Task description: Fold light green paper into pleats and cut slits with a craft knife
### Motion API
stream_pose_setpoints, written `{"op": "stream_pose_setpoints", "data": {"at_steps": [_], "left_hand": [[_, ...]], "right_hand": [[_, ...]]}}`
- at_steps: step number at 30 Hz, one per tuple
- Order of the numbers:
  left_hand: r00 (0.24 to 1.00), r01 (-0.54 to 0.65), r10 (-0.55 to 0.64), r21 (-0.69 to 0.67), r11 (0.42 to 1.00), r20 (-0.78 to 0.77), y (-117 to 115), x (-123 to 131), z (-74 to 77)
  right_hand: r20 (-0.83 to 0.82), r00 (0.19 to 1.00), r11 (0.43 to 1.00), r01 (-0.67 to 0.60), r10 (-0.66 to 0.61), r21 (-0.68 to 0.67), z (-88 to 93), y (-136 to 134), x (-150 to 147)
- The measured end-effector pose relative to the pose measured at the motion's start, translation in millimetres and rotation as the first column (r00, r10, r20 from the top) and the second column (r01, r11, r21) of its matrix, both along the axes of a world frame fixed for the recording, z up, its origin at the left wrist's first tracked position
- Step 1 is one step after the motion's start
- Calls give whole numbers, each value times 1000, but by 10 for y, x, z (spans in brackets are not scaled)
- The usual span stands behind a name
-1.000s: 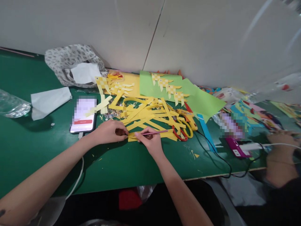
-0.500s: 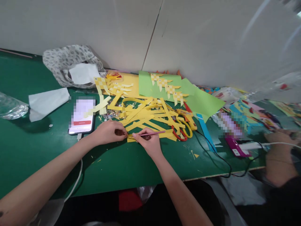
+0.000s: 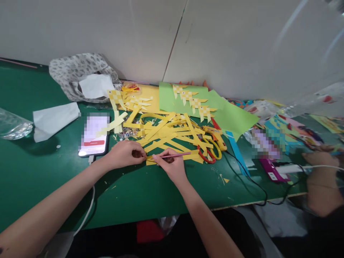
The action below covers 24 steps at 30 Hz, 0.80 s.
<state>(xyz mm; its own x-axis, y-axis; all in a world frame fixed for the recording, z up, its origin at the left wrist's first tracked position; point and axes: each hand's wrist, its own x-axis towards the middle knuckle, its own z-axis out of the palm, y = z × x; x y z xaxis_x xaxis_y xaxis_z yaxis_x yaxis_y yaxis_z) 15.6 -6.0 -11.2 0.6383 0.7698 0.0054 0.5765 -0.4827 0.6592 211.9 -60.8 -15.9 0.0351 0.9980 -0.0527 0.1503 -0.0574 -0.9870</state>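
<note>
Between thumb and fingers my right hand (image 3: pixel 172 166) grips a thin pink stick (image 3: pixel 178 155), its point directed left at a yellow paper strip (image 3: pixel 151 162). My left hand (image 3: pixel 127 154) is closed at the strip's left end, fingertips pinched; what lies between them is too small to make out. Just beyond both hands spreads a pile of yellow paper strips (image 3: pixel 166 130). Red-and-yellow handled scissors (image 3: pixel 210 156) lie to the right of the pile, beside a yellow glue gun (image 3: pixel 220 142). Woven yellow paper fish (image 3: pixel 192 101) rest on a green sheet (image 3: pixel 167 94).
Left of my hands lies a charging phone (image 3: pixel 94 134), with a white cloth (image 3: pixel 55 120) and a patterned fabric bag (image 3: pixel 83 68) behind. A blue strip (image 3: pixel 238 154), black cable and magenta power bank (image 3: pixel 272 170) lie right. A co-worker's hand (image 3: pixel 321 165) is at far right.
My hands stay almost in place over the yellow strip, and the pink stick lies slightly flatter. The whole view has shifted slightly. The co-worker's hand at far right has moved a little.
</note>
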Motion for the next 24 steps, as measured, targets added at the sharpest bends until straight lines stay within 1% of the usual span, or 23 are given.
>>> {"op": "stream_pose_setpoints", "data": {"at_steps": [4,9,14,19,24], "left_hand": [[1000,-2,2,-9,1000,0,-1,-4,0],[1000,5,-5,-6,1000,7,-8,-1,15],[1000,17,-17,0,1000,-6,-4,4,26],[1000,20,-20,-12,1000,5,2,-6,11],[1000,13,-13,-16,1000,-3,-3,-4,16]], "right_hand": [[21,1000,1000,5,-5,18,-15,-1,6],[-2,1000,1000,31,-31,2,-43,-6,9],[10,1000,1000,-5,5,18,-48,-6,14],[-10,1000,999,28,-27,26,-35,-11,29],[7,1000,1000,-13,13,5,-28,-17,20]]}}
